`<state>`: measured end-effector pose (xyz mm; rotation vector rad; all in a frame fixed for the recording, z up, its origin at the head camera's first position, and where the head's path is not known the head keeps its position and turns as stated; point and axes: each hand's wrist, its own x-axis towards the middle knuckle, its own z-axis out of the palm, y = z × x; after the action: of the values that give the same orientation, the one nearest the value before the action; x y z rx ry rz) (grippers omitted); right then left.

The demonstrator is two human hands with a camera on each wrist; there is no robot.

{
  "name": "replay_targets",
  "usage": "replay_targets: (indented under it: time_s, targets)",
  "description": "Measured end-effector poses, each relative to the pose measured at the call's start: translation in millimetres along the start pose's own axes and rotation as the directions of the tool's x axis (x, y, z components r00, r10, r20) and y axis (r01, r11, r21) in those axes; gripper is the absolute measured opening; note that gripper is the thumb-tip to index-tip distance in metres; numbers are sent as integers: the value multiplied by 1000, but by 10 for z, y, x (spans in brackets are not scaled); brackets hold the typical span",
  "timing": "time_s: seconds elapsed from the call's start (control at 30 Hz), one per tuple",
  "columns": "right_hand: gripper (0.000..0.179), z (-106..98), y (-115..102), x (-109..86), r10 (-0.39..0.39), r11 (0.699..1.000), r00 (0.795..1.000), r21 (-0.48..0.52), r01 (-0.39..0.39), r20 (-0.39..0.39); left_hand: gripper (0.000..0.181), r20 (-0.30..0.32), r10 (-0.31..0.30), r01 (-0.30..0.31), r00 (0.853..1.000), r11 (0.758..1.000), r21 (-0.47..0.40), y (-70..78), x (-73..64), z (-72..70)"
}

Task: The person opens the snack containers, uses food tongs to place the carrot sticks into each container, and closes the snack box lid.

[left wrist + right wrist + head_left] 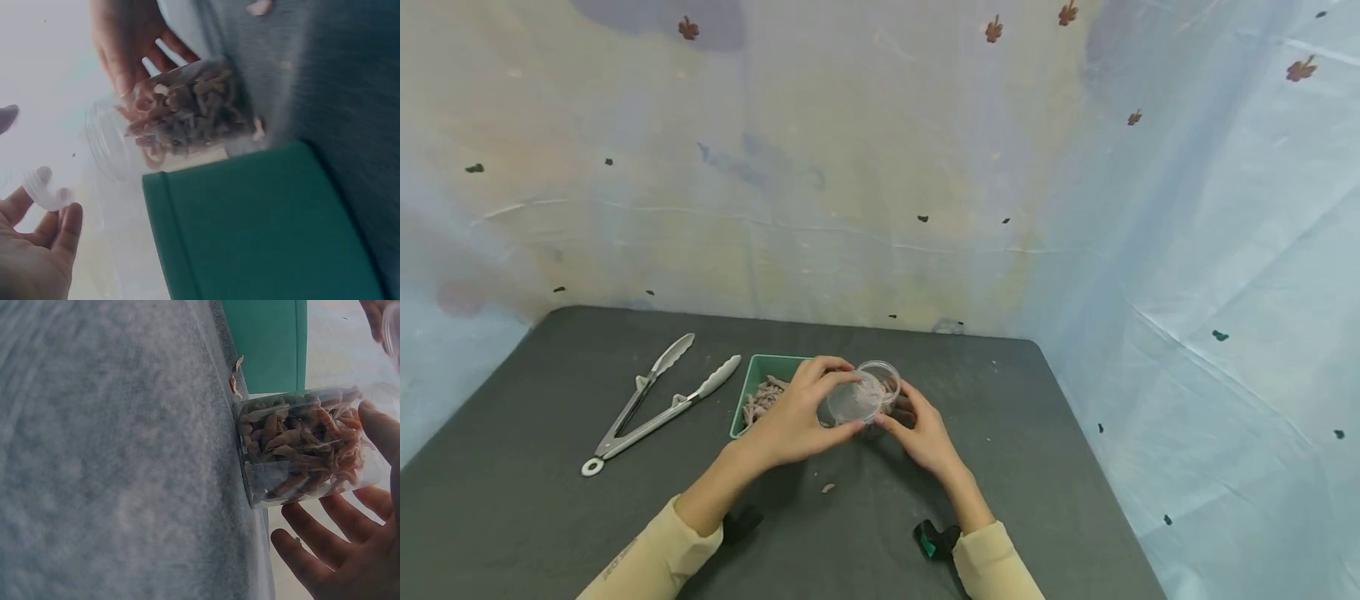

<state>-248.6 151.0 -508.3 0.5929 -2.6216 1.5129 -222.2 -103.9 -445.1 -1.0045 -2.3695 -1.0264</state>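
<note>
My left hand (797, 421) pinches a round clear plastic lid (850, 403) between thumb and fingers, tilted close over the jar's mouth. A clear plastic jar (300, 450) stands upright on the table, filled most of the way with brownish, dried-looking strips. Around its right side, my right hand (925, 433) holds it with the thumb near the rim and fingers behind. Just left of the jar is a green rectangular tray (752, 379) with more of these strips; my left forearm and hand cover part of it in the head view.
Metal tongs (643, 429) with pale tips lie spread on the dark table (1037, 500), left of the tray. A small loose piece (827, 487) lies in front of the hands. Patterned sheeting (850, 167) hangs behind the table and along its right side.
</note>
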Motion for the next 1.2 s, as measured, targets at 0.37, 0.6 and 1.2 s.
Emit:
replay_targets:
  time_s: [0.37,0.6,1.2]
  targets:
    - [69,10,-13,6,-3,999,1000,54,3,-8,58,-23,-149,144,989,977,-155,-72,324,237]
    - [68,15,-2,-7,14,999,1000,34,-14,-2,58,9,-249,245,969,948,-201,-102,401,342]
    - [69,15,9,-4,14,1000,1000,11,-14,2,58,111,-235,252,966,953,-172,-144,360,359]
